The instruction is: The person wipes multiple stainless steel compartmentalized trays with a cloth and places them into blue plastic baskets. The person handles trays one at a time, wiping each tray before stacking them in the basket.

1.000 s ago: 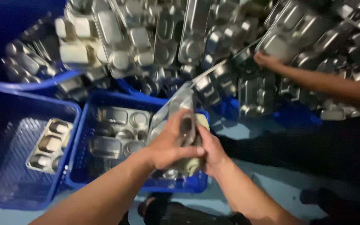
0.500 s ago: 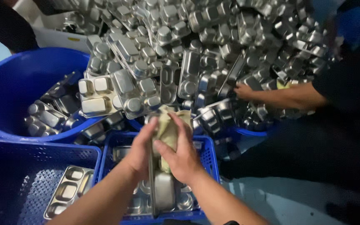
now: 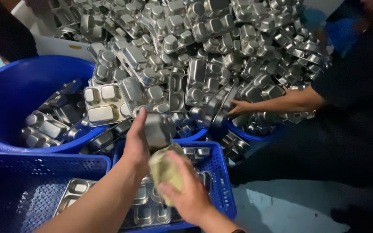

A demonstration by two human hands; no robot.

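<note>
Heaped steel trays fill the upper frame; centre frame, my left hand (image 3: 135,146) clasps a stiff, slick compartment tray (image 3: 157,129) by its edge while my right hand (image 3: 185,194) pinches a soft cloth (image 3: 165,170).

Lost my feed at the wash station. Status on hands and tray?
Left hand grips steel tray upright. Right hand presses yellowish cloth on it. Below, blue crate; co-worker's hand apart.
</note>
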